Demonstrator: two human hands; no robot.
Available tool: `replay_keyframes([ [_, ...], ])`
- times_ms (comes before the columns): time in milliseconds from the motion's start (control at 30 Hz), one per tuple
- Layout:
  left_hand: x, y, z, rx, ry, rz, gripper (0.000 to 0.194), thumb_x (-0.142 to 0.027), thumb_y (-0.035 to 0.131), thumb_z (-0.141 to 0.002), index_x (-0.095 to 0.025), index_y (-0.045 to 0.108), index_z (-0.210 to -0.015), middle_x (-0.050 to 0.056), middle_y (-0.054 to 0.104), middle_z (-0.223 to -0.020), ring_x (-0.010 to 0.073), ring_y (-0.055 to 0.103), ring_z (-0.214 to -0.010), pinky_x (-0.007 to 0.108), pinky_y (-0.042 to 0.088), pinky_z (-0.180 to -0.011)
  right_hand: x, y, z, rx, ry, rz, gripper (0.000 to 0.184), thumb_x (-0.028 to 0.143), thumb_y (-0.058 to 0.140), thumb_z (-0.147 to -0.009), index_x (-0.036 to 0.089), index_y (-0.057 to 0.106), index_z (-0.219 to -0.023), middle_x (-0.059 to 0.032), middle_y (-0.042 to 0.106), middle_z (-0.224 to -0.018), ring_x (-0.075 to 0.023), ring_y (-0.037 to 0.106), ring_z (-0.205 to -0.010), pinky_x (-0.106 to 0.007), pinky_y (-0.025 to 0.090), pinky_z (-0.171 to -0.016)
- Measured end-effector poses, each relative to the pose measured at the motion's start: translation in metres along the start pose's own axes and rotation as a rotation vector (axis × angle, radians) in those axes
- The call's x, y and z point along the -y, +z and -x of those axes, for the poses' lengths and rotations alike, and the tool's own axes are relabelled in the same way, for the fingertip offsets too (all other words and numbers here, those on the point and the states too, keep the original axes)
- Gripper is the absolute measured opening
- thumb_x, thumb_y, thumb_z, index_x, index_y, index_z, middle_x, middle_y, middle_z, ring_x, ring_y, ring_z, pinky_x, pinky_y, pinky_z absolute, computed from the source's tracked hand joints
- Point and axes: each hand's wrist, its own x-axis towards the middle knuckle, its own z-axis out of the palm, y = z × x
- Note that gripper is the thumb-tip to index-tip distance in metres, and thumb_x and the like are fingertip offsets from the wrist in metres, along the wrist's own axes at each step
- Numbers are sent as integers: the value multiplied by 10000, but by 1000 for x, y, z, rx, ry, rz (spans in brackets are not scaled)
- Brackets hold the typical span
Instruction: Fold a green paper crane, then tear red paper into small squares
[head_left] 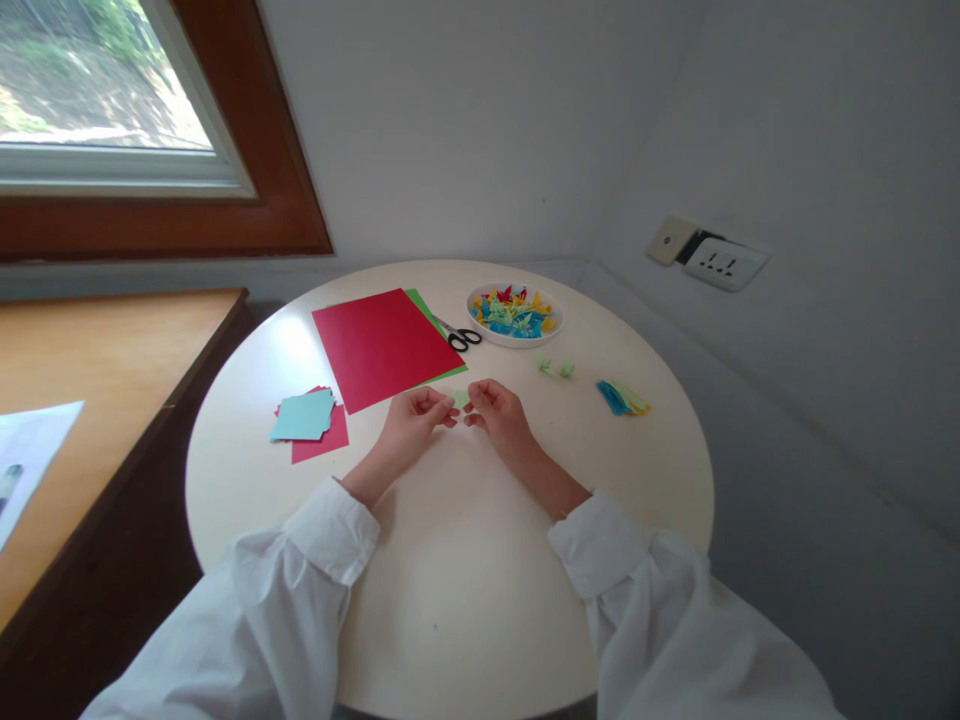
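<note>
Between my two hands is a small piece of pale green paper (460, 399), pinched from both sides above the white round table (465, 560). My left hand (418, 418) grips its left end between thumb and fingers. On its right end my right hand (498, 408) has closed in the same way. My fingers cover part of the paper, so its full shape is hidden. Just beyond lie large red sheets (386, 345) over green ones (453, 373), with black-handled scissors (463, 338) at their right edge.
A white dish (517, 341) holds many small colourful folded paper pieces. Two pale green folded pieces (556, 368) and a fan of blue and yellow paper strips (624, 398) lie to the right. Light blue paper squares (303, 415) rest on red ones at left. Walls border the table's far side.
</note>
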Motion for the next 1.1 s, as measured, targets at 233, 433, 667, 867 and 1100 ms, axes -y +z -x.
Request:
replay_keyframes([
  [233,-8,3,4,116,-78,204,262,-345,732,-612,-126,588,-607,18,602,-563,107,568,-561,243,444,-609,9,0,8,99,-120,199,504,646,538,-705,211,410,-486,52,402,-464,-95,381,-471,-261,339,-500],
  [433,-2,2,3,244,-130,317,301,-412,669,-707,-124,588,-681,24,590,-582,99,535,-527,230,406,-540,7,1,8,130,-92,169,481,602,536,-722,213,397,-477,51,403,-459,-97,395,-468,-260,335,-506],
  [667,4,4,3,256,-68,183,375,-455,615,-762,-135,557,-578,-12,508,-511,69,413,-442,226,327,-468,3,4,6,124,-77,121,454,566,556,-710,207,424,-465,49,416,-449,-93,379,-457,-254,312,-485],
  [867,9,2,3,268,-19,118,406,-480,583,-785,-156,494,-557,-26,479,-508,78,409,-471,230,316,-500,-2,4,4,174,49,-76,437,557,607,-675,193,466,-481,39,453,-469,-96,412,-469,-262,334,-504],
  [1100,13,3,2,237,26,57,442,-541,571,-768,-159,501,-556,-34,449,-481,80,394,-467,228,318,-497,-7,4,2,201,51,-92,427,553,607,-671,187,497,-482,34,464,-464,-97,419,-463,-262,342,-500],
])
